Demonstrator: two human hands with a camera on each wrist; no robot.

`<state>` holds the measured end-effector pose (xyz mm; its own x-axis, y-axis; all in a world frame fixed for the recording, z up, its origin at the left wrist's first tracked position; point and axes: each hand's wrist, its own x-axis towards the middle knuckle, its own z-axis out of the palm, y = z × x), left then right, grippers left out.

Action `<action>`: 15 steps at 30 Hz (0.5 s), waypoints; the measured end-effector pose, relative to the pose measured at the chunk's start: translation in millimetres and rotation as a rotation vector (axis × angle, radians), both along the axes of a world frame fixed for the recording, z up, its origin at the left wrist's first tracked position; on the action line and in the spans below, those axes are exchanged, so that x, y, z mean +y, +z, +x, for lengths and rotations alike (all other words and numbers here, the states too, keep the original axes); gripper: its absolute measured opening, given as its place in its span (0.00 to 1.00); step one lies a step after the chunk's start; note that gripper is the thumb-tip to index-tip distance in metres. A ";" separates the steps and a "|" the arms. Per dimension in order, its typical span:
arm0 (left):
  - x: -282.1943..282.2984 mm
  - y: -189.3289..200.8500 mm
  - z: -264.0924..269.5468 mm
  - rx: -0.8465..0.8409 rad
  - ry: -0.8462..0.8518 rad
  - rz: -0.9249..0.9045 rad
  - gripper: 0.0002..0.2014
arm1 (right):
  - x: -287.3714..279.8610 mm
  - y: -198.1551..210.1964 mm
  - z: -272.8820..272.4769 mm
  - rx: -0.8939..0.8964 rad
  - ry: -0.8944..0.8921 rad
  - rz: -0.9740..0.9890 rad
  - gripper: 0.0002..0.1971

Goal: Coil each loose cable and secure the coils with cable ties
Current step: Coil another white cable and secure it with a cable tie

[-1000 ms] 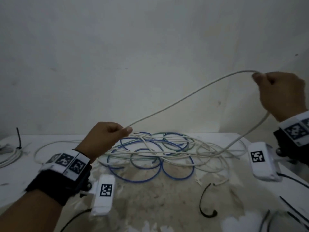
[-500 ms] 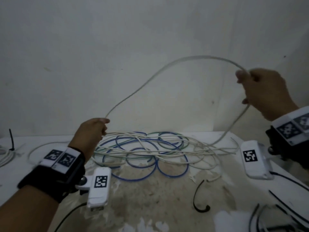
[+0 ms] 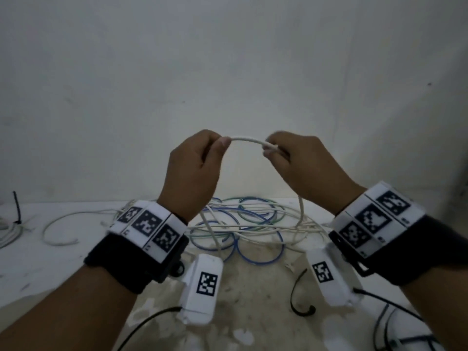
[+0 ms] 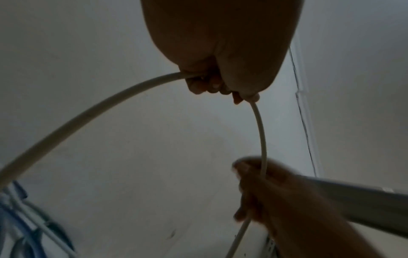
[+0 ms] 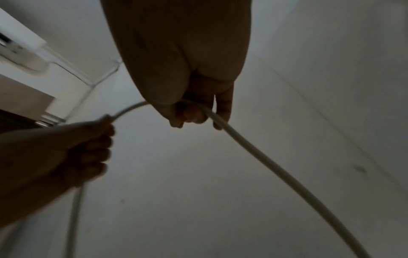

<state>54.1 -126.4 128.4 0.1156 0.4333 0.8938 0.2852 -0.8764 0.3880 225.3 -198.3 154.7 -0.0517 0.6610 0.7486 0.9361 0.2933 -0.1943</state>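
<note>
Above the bench (image 3: 38, 262), a white cable (image 3: 247, 139) is held up in front of the wall (image 3: 228, 59) by both hands. The left hand (image 3: 192, 171) is seen clenched around the cable, with the strand pinched at the thumb and forefinger; the right hand (image 3: 304, 168) is likewise curled round it, just beside the left, so that a short arch of cable is spanned between them. From each hand the cable is let down toward the bench, as is shown in the left wrist view, where the white cable (image 4: 88, 113) is gripped by the left hand (image 4: 220, 52) and passed on to the right hand (image 4: 276, 200).

Below the hands, a loose tangle of cables (image 3: 243, 224), white, blue and green, is spread on the bench. A black cable tie (image 3: 298, 297) is laid curved on the stained middle of the surface, well apart from the hands. At the far left edge a bundled white cable (image 3: 7, 231) is seen, with a black tie (image 3: 17, 206) standing upright on it. No containers can be made out. The wall behind is plain and pale, and the room is dimly lit.
</note>
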 end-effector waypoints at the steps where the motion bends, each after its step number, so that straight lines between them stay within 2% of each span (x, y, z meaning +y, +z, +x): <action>1: 2.6 -1.1 -4.6 -0.032 0.023 -0.009 0.13 | 1.8 -7.9 11.0 0.014 -0.041 -0.062 0.07; 5: 20.7 -3.9 -25.0 -0.221 0.121 -0.130 0.11 | 6.3 -51.9 57.9 0.064 -0.253 -0.353 0.12; 10: 52.5 -12.1 -53.2 -0.422 0.197 -0.371 0.13 | 2.2 -104.8 99.6 0.088 -0.408 -0.591 0.14; 12: 58.3 -15.5 -58.2 -0.467 0.201 -0.431 0.14 | 1.7 -110.0 102.6 0.097 -0.408 -0.573 0.17; 15: 65.4 -25.1 -62.0 -0.411 0.271 -0.500 0.13 | -0.1 -96.9 97.3 0.252 -0.296 -0.262 0.15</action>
<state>-8.0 -61.0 103.3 -0.3593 0.7697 0.5277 0.2120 -0.4834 0.8493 322.6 -198.4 57.9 0.3294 0.7884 0.5195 0.8861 -0.0682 -0.4585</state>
